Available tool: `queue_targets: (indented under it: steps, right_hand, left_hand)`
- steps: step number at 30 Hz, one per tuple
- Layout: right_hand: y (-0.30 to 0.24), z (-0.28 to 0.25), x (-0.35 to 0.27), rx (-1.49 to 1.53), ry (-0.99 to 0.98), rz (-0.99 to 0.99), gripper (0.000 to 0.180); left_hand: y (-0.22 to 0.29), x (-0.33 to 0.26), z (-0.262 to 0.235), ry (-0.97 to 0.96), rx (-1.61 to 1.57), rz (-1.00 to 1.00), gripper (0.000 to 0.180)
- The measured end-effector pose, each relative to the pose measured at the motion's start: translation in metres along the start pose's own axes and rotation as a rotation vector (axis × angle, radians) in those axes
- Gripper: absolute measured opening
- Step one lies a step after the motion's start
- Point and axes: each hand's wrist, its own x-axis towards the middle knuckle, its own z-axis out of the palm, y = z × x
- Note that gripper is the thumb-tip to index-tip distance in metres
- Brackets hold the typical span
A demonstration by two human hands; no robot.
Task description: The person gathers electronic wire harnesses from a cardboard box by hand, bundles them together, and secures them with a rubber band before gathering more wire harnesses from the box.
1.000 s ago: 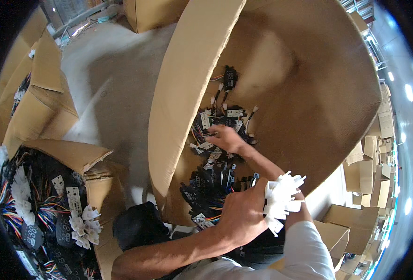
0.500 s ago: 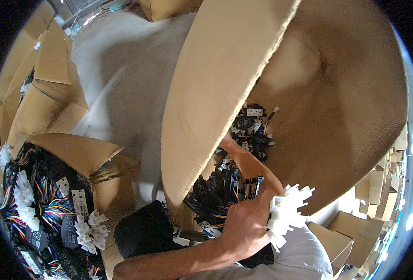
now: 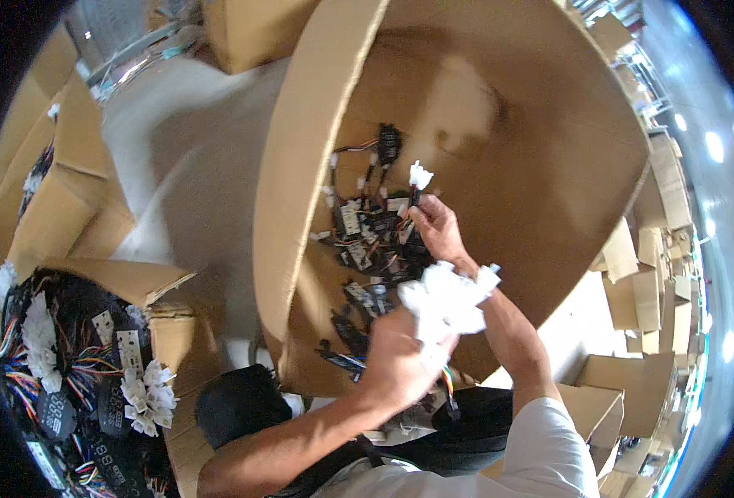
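A large open cardboard box (image 3: 300,191) lies tipped toward me, with a heap of black wire harnesses (image 3: 367,241) with white plugs at its bottom. My left hand (image 3: 396,361) is closed around a bundle of white connectors (image 3: 446,299), held in front of the box. My right hand (image 3: 435,228) reaches into the box and pinches one harness, whose white connector (image 3: 419,176) sticks up above my fingers.
At the lower left stands another open box (image 3: 76,274) full of coloured wires, white connectors (image 3: 147,394) and black display modules (image 3: 56,411). A black bag (image 3: 238,407) lies by my left arm. Stacked cardboard boxes (image 3: 641,274) line the right side. Grey floor (image 3: 192,149) lies between.
My right hand has come up off the heap with a harness, its white connector now raised. My left hand with the connector bundle has shifted up, closer to the right hand.
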Motion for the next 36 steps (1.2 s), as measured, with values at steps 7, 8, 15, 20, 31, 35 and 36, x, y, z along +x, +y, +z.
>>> queue_targets:
  steps: [7, 8, 15, 20, 31, 35, 36]
  right_hand:
    - [-0.107, -0.078, -0.082, 0.149, 0.217, -0.258, 0.014]
    - [-0.096, -0.080, -0.086, 0.052, 0.186, -0.178, 0.015]
    - [-0.110, -0.089, -0.121, -0.063, 0.228, -0.212, 0.010]
    - [-0.149, -0.077, -0.134, -0.214, 0.293, -0.280, 0.011]
    - [-0.167, -0.008, -0.154, -0.625, 0.104, -0.553, 0.028]
    - [-0.165, 0.011, -0.154, -0.613, 0.170, -0.538, 0.025]
    - [-0.164, 0.011, -0.154, -0.609, 0.176, -0.541, 0.024]
  left_hand:
    - [0.004, 0.017, -0.009, 0.234, -0.074, -0.205, 0.009]
    - [-0.001, 0.018, -0.011, 0.278, -0.106, -0.171, 0.011]
    - [0.010, 0.024, -0.008, 0.272, -0.183, -0.216, 0.013]
    - [0.001, 0.029, -0.010, 0.292, -0.106, -0.178, 0.014]
    - [0.002, 0.031, 0.002, 0.275, -0.296, -0.102, 0.022]
    - [-0.006, 0.031, 0.004, 0.194, -0.435, -0.087, 0.029]
    - [-0.009, 0.033, 0.003, 0.175, -0.440, -0.068, 0.030]
